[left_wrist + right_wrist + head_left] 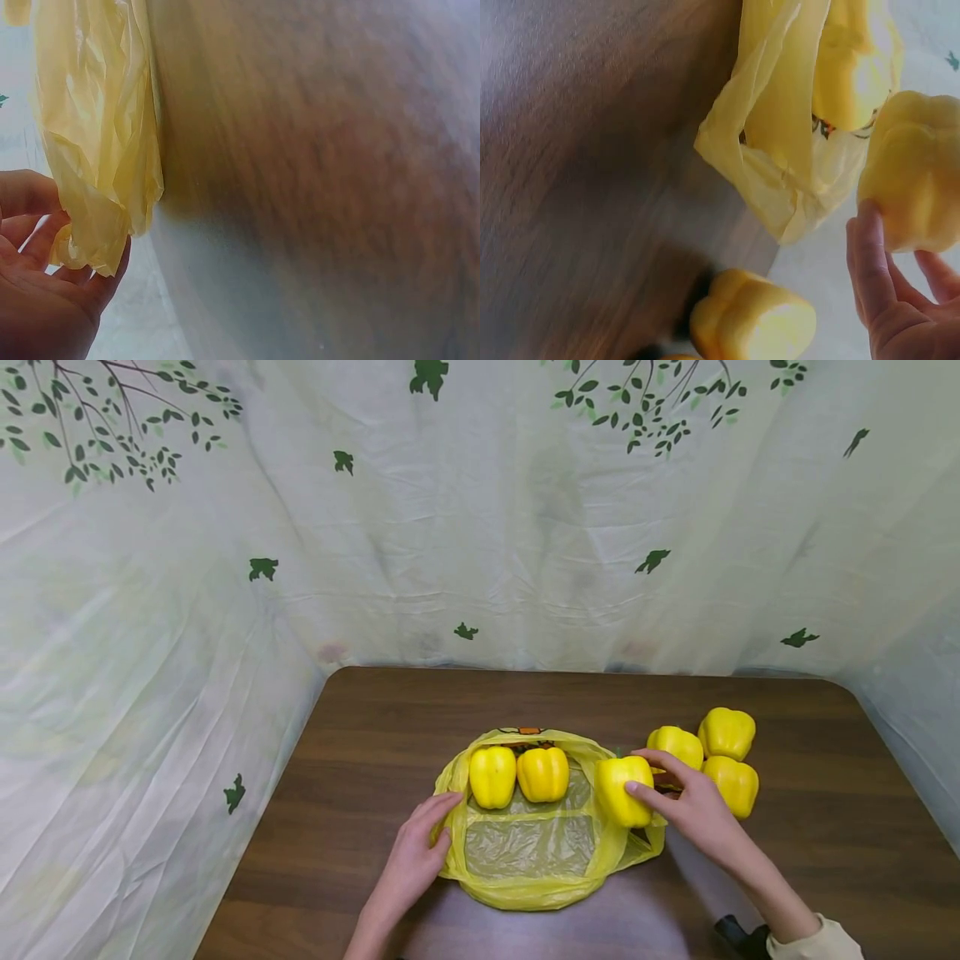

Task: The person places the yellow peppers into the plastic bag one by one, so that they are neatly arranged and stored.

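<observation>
A yellow plastic bag [528,893] lies spread on the table with its mouth facing up. Two yellow bell peppers, one on the left [492,779] and one on the right [543,774], sit inside it along the far side. My left hand [411,857] grips the bag's left rim; the left wrist view shows thumb and fingers around the gathered plastic [97,172]. Between thumb and fingers, my right hand [699,810] holds another yellow bell pepper [624,791], over the bag's right edge. The right wrist view shows this pepper [915,172] raised beside the bag.
Right of the bag, three more yellow bell peppers stand grouped on the brown wooden table [375,735]: a near one [733,787], a far one [727,732] and a left one [673,744]. A pale leaf-print curtain [487,527] hangs behind the table. Something black [738,937] shows by the right forearm.
</observation>
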